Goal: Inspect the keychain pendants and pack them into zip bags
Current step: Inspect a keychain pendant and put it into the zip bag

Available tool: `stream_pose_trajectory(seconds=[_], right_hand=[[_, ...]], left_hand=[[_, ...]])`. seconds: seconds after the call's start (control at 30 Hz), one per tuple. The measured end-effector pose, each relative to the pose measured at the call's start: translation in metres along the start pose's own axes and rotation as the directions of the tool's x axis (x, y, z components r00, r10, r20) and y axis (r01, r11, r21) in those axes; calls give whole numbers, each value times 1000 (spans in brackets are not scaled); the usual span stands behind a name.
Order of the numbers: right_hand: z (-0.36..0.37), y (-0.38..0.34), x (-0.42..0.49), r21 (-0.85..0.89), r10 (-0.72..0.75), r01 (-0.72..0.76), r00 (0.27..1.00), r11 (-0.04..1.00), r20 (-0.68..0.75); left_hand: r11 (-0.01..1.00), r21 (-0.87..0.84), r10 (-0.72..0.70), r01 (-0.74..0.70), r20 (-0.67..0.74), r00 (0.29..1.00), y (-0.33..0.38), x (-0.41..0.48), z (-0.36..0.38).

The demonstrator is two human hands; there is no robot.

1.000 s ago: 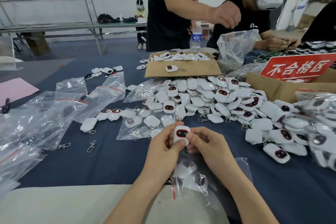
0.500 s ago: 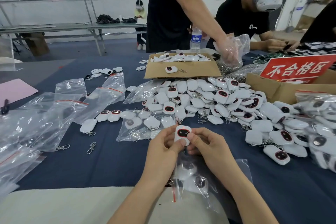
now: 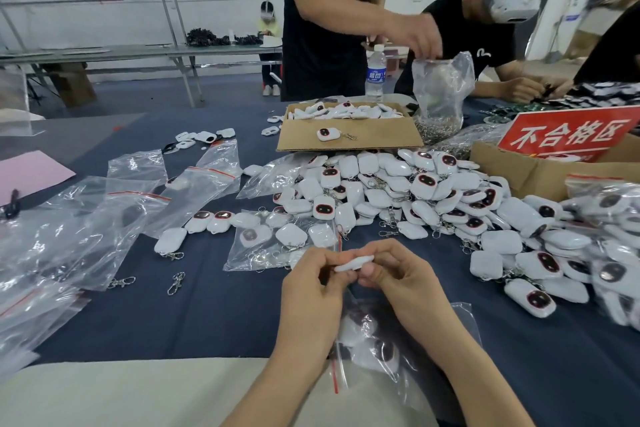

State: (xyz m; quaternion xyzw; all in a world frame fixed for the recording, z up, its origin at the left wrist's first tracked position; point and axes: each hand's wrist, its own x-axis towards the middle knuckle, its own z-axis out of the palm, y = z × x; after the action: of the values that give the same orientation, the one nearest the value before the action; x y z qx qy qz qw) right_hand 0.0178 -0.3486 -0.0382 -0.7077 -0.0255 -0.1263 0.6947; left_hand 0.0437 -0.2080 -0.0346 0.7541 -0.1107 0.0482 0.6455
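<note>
I pinch one white keychain pendant (image 3: 355, 263) between both hands over the blue tablecloth, tipped nearly edge-on so its dark face does not show. My left hand (image 3: 311, 284) holds its left end and my right hand (image 3: 391, 274) its right end. Under my wrists lies a clear zip bag (image 3: 377, 347) with a red seal strip and a few pendants inside. A large heap of white pendants (image 3: 415, 198) with dark red-rimmed faces spreads ahead and to the right. Another zip bag with pendants (image 3: 273, 243) lies just beyond my hands.
Empty zip bags (image 3: 114, 215) cover the left side, with loose metal clasps (image 3: 176, 282) near them. A cardboard box of pendants (image 3: 349, 128) and a box with a red sign (image 3: 568, 139) stand behind the heap. A standing person's hand holds up a bag of clasps (image 3: 440, 94) by a water bottle (image 3: 376, 73).
I have turned the pendant from face-up to nearly edge-on between my fingers. The standing person's hand has lifted the clasp bag upright.
</note>
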Motion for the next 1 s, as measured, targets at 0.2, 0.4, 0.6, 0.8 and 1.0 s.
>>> stream_pose_trajectory(seconds=[0.2,0.4,0.6,0.8,1.0], right_hand=[[1,-4,-2,59,-75,75,997,995,-16],[-2,0,-2,98,-36,39,999,994,-33],[0,-1,-2,123,7,-5,1000,992,-20],[2,6,0,129,101,-102,995,986,15],[2,7,2,30,108,-107,993,994,-55]], left_hand=[[994,22,105,-106,14,994,3,-1,0],[995,-50,88,-86,21,996,2,-2,0],[996,-29,83,-82,20,996,1,0,1],[978,-144,-134,151,121,984,1,8,-5],[980,-134,-134,148,107,985,0,7,-5]])
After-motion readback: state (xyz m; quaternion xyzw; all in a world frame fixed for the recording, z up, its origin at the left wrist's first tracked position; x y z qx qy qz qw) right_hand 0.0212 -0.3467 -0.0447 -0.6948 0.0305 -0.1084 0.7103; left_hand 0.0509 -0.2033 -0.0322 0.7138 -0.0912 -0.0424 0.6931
